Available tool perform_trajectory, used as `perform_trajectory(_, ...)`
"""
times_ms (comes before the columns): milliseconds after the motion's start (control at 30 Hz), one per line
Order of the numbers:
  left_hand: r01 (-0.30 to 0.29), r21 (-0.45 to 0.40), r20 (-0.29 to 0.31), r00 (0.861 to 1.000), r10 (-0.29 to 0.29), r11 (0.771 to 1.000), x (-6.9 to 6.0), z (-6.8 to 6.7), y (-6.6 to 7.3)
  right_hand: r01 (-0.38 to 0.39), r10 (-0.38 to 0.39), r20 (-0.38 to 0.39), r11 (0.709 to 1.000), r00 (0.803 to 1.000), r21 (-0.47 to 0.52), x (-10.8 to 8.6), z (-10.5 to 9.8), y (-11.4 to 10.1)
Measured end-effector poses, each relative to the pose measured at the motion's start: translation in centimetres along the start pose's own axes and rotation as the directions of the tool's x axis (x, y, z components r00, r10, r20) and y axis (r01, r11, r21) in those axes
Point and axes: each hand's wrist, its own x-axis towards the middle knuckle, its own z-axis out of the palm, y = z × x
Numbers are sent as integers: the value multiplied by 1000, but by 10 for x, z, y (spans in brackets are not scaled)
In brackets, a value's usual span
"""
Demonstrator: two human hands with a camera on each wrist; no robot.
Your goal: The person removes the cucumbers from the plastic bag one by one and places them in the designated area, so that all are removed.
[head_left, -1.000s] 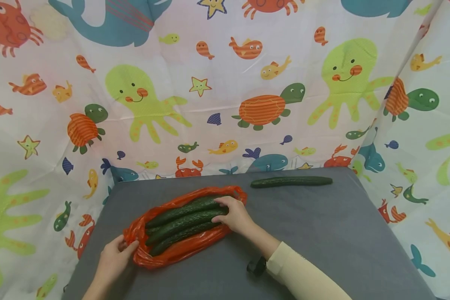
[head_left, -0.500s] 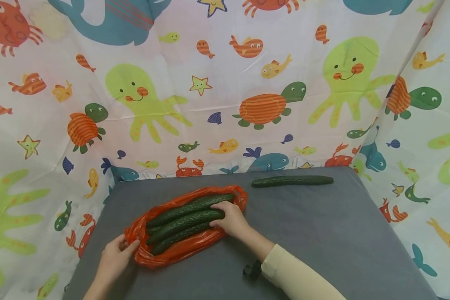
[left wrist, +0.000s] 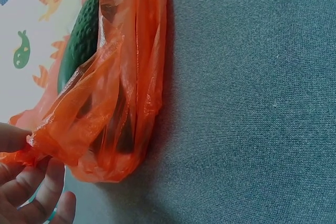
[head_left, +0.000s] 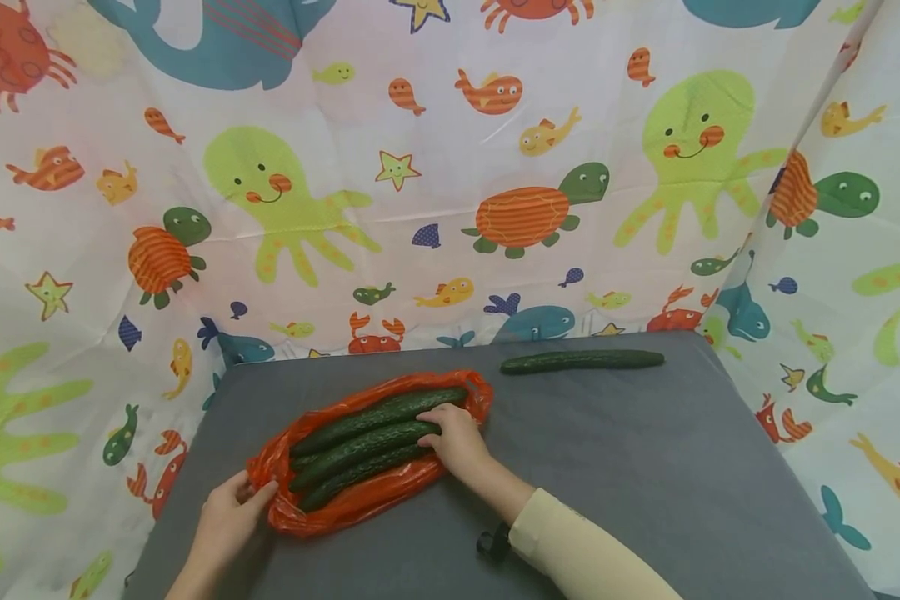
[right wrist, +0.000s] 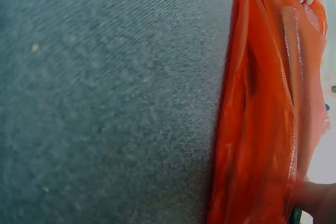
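An orange plastic bag [head_left: 375, 501] lies open-mouthed on the table, with several dark green cucumbers [head_left: 363, 447] side by side in it. The left hand [head_left: 228, 517] pinches the bag's left end; in the left wrist view the fingers of that hand [left wrist: 31, 182] hold the gathered plastic [left wrist: 79, 129]. Over the cucumbers' right part, the right hand [head_left: 461, 442] has its thumb and fingers round the middle cucumber. The right wrist view shows the bag's side [right wrist: 262, 129] and a bit of that hand [right wrist: 317, 200] at the edge.
A single cucumber [head_left: 582, 361] lies near the back edge of the grey table [head_left: 645, 467], right of the bag. A curtain [head_left: 420, 208] printed with sea animals stands behind and at both sides. Something small and black [head_left: 492, 543] is beside the right sleeve [head_left: 585, 542].
The right hand has moved a little left and down along the cucumbers, towards the middle one. The left hand and the bag have stayed nearly in place.
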Motion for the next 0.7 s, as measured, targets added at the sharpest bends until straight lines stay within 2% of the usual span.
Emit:
perform_trajectory(200,15,-1,-1,1000,-15,1000,-3,-2,3,-3,3,1,1000,1000,7,0,-1,-1)
perform_trajectory(467,13,7,1,1000,-13,1000,-1,-3,3,-4,3,15,997,1000,77,0,-8,-4)
perform_trajectory(700,28,13,9,1000,-28,1000,0,-3,1,10,-10,7,998,1000,65,-2,-18,-7)
